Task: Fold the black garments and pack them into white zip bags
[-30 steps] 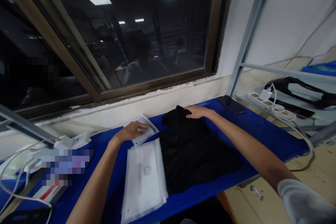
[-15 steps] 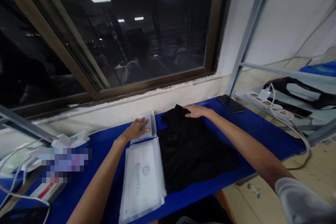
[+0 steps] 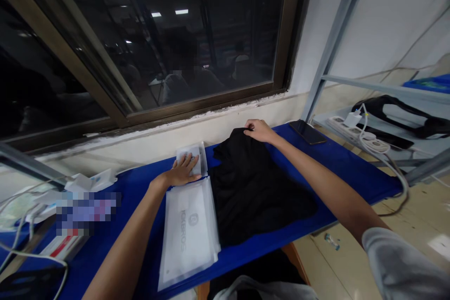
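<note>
A black garment (image 3: 256,197) lies loosely spread on the blue tabletop, its exact kind unclear. At its far edge my right hand (image 3: 260,131) pinches a bit of the cloth, which is raised there. My left hand (image 3: 183,169) lies flat with fingers spread, resting on a small translucent plastic packet (image 3: 200,154) close to the wall. In front of that hand is a larger frosted plastic bag (image 3: 188,234) with grey lettering and a round logo, beside the garment's left edge.
A dark phone (image 3: 307,132) lies at the table's far right. A power strip (image 3: 365,136) with a white charger sits on the shelf beyond. White boxes (image 3: 91,183), cables and a red-and-white box (image 3: 65,246) crowd the left side. A metal post (image 3: 330,42) rises at the right.
My right hand has lifted the garment's far edge slightly toward the wall. My left hand has shifted a little on the small packet, fingers spreading. The view has tilted slightly.
</note>
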Tool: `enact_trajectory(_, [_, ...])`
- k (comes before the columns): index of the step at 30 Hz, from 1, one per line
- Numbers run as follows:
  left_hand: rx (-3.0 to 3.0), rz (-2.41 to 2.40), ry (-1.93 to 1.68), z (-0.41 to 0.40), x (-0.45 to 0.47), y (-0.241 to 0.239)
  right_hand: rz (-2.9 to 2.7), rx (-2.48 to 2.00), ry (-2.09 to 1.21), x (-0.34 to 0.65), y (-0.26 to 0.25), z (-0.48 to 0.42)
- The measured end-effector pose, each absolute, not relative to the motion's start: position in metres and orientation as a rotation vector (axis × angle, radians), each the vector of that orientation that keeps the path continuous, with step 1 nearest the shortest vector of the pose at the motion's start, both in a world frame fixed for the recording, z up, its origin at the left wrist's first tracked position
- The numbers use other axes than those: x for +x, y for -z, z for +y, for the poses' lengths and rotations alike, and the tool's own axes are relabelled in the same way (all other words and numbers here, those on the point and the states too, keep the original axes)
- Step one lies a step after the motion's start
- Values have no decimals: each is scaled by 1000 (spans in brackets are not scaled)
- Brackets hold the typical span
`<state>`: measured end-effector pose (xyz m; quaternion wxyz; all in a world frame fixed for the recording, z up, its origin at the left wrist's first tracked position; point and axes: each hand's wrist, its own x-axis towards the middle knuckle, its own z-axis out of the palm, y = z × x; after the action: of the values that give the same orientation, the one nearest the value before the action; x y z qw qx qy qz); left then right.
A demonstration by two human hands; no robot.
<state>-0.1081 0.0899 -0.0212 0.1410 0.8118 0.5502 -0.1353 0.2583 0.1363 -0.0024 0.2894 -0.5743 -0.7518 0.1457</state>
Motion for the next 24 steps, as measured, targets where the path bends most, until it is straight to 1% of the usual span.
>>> enact_trajectory(3, [2311,1633,365,85,-104,26,-1954,-1443,-466,256,-3,132])
enact_trajectory(7, [2290,1575,181,82,-105,9,-1888,-1375,-571,251,-9,124])
enact_trajectory(9, [2311,1518,-5,79,-98,-3,-1837,-1312,-673,247,-17,116])
enact_trajectory(10, [2293,1445,-162,77,-90,-8,-1792,-1254,-754,245,-22,110])
enact_trajectory(13, [2058,1104,-607,72,-54,-13,-1608,-1026,-974,239,-40,91])
enact_trajectory(15, [1879,897,-664,72,-27,-10,-1533,-916,-1021,237,-48,85])
enact_trajectory(17, [1851,810,-610,77,-6,-4,-1518,-905,-988,240,-49,87])
enact_trajectory(18, [1918,849,-585,81,2,-1,-1532,-953,-920,243,-48,90])
enact_trajectory(22, [2283,1328,-568,96,15,3,-1585,-1196,-457,241,-42,92])
enact_trajectory(24, [2370,1458,-566,99,20,2,-1710,-1060,-251,219,-43,68])
